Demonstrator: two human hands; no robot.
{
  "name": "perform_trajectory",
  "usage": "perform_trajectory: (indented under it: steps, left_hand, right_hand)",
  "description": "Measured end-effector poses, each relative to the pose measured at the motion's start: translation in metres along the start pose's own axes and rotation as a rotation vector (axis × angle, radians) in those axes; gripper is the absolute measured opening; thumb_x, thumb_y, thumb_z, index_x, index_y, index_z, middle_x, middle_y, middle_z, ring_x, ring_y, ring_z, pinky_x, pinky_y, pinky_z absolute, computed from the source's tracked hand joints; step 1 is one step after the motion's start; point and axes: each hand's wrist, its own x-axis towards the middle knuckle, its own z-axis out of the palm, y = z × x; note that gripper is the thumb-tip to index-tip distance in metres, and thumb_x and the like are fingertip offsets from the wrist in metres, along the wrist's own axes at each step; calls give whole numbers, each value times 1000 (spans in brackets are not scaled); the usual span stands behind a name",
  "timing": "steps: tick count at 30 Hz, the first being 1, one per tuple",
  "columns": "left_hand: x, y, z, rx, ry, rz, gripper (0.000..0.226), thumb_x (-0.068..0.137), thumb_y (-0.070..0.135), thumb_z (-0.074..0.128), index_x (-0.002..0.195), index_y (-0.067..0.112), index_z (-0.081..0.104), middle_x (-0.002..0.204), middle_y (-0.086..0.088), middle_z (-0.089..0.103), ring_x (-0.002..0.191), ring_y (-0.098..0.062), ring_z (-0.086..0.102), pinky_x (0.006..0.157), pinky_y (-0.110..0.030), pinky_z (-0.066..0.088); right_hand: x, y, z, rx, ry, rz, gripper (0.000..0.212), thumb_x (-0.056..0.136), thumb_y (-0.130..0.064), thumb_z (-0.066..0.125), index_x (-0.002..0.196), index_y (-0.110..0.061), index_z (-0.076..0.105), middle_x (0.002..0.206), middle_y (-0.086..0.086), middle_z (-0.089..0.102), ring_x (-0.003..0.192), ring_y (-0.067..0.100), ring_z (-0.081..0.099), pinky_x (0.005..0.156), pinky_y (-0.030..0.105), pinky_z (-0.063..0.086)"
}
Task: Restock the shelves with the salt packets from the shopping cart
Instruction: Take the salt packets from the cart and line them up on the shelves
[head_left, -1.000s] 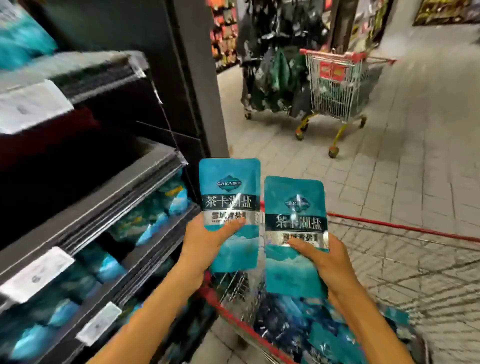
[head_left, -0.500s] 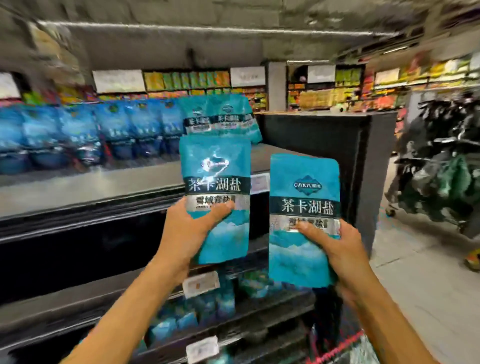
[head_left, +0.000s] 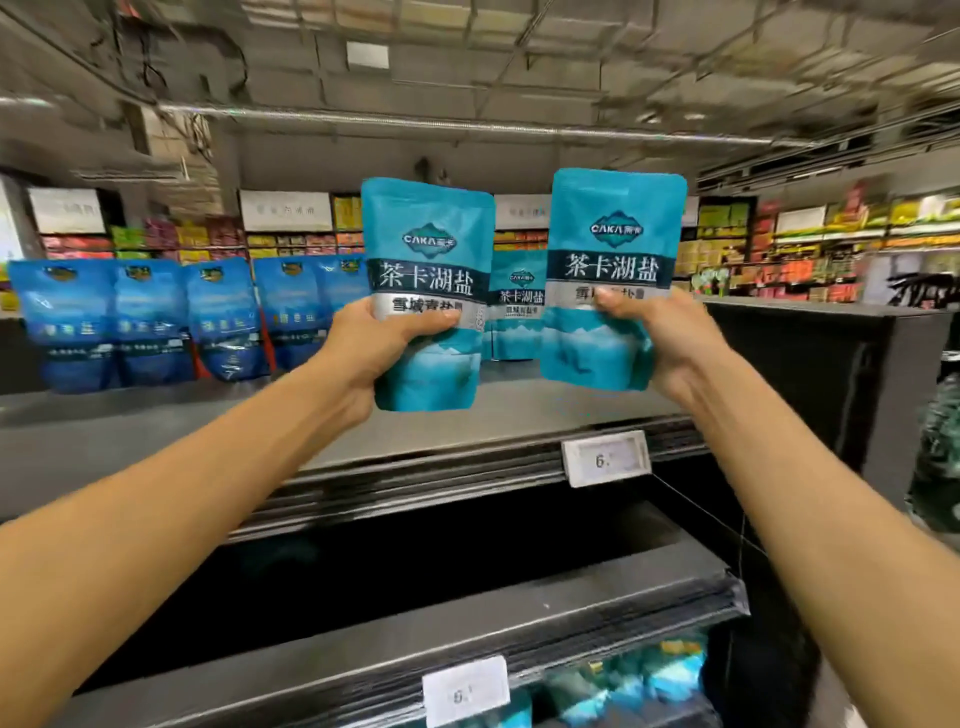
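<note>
From the head camera I see my left hand curled round a teal salt packet, thumb across its silver band, and my right hand gripping a second teal packet at about 2 o'clock of the first; both are upright above the top shelf. My thumbs hide part of the lower print, and the fingers behind are out of sight. A third teal packet stands on the shelf between them, mostly covered. At 9 o'clock, blue packets stand blurred, their text unreadable. A price tag at 5 o'clock shows a cut-off "6.". The lower shelf is dark; far aisles are smeared.
</note>
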Motion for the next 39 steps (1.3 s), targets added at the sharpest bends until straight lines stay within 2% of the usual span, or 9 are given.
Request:
perform_trajectory:
  steps: [4, 9, 12, 20, 24, 29, 33, 37, 39]
  left_hand:
    - [49, -18, 9, -59, 0, -60, 30, 71, 7, 84, 97, 13, 72, 94, -8, 78, 71, -19, 75, 55, -32, 59]
    - [108, -48, 27, -85, 42, -104, 46, 71, 2, 83, 115, 4, 68, 105, -13, 75, 95, -30, 72, 85, -49, 58]
    - [143, -69, 39, -40, 48, -108, 47, 69, 3, 85, 113, 3, 67, 104, -13, 75, 97, -31, 72, 89, -52, 57]
    - [212, -120, 56, 34, 101, -112, 45, 68, 8, 87, 109, 6, 69, 103, -11, 75, 96, -31, 72, 89, -53, 56]
    - [236, -133, 54, 29, 111, -99, 42, 71, 8, 85, 110, 5, 69, 104, -11, 75, 98, -31, 72, 92, -52, 55]
    - [252, -140, 49, 49, 119, -102, 43, 70, 13, 86, 109, 7, 68, 100, -7, 77, 94, -27, 73, 89, -51, 57]
    - [259, -144, 51, 65, 113, -94, 44, 70, 13, 86, 109, 6, 68, 101, -7, 77, 95, -26, 73, 89, -50, 57]
    - [265, -148, 55, 82, 126, -79, 45, 69, 11, 87, 109, 6, 67, 104, -8, 76, 96, -24, 73, 90, -47, 57]
    - [267, -150, 53, 203, 126, -39, 49, 66, 15, 90, 109, 9, 68, 105, -6, 75, 95, -20, 72, 90, -43, 58]
  right_hand:
    - [59, 9, -13, -61, 150, 71, 37, 78, -3, 79, 114, -6, 70, 102, 9, 76, 86, 25, 75, 75, 47, 62]
    - [126, 37, -31, -128, 284, 159, 27, 77, 3, 77, 100, -10, 71, 101, 11, 74, 81, 27, 71, 66, 43, 58]
    - [169, 54, -44, -184, 287, 201, 28, 78, 5, 75, 101, -10, 70, 103, 10, 71, 87, 29, 68, 74, 44, 56]
    - [271, 97, -57, -218, 233, 278, 28, 86, 0, 72, 113, -7, 69, 115, 13, 69, 108, 33, 66, 96, 50, 53]
    - [311, 118, -52, -201, 192, 275, 12, 85, -2, 73, 85, -12, 66, 101, 8, 69, 92, 27, 67, 86, 43, 56]
    - [339, 134, -46, -155, 36, 356, 20, 85, -4, 73, 103, -12, 70, 96, 8, 75, 87, 26, 72, 66, 37, 57]
    - [350, 141, -46, -110, -55, 344, 31, 88, 0, 66, 118, -10, 67, 111, 10, 73, 100, 26, 71, 80, 40, 56]
    - [352, 144, -47, -93, -79, 325, 33, 86, -1, 69, 118, -11, 67, 110, 9, 75, 99, 26, 72, 79, 40, 57]
    - [352, 145, -50, -148, -96, 333, 40, 79, -1, 74, 116, -12, 68, 110, 8, 75, 103, 26, 71, 83, 39, 56]
